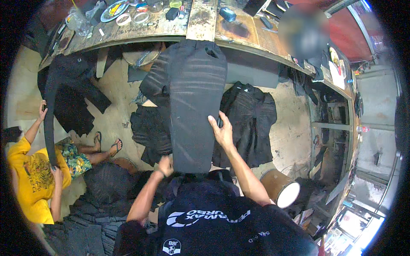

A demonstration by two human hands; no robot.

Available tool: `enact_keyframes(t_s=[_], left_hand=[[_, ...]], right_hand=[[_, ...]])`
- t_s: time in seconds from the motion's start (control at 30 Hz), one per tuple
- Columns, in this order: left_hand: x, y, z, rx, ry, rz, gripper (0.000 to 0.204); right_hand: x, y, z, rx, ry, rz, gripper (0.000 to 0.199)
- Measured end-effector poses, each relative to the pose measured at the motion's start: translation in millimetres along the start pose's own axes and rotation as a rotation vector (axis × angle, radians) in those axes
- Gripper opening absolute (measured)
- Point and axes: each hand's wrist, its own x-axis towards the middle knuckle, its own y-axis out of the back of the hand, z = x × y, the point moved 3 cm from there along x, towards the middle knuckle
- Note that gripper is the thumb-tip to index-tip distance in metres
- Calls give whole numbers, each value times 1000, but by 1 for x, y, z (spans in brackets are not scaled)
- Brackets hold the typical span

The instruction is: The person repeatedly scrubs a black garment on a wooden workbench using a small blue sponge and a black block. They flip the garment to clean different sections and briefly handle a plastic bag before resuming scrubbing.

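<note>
A pair of black trousers (194, 111) with pale faded streaks across the upper leg stretches from the workbench edge down to my lap. One leg lies flat along the middle, and the other hangs to its left near the bench. My left hand (165, 167) is closed at the lower left edge of that flat leg; its fingers are slightly blurred. Against the leg's right edge rests my right hand (223, 132), thumb apart from the stretched fingers. More dark streaked garments lie to the right (247, 126) and to the left (149, 132) of the leg.
Across the far side runs a wooden workbench (166, 32) with a plate (114, 10), tape rolls and small tools. At left, a person in a yellow shirt (36, 179) holds dark trousers (50, 115). A brown drum (277, 187) stands right; dark cloth (94, 213) is heaped lower left.
</note>
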Motion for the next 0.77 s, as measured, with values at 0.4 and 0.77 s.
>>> enact_keyframes(t_s=[0.4,0.77], left_hand=[[230,264,276,539,-903,784,64],[294,339,295,872,-229,-247,103]], right_hand=[[-15,3,-23,-296,111,351,56],[-15,-41,-3,-126,-175,341,80]])
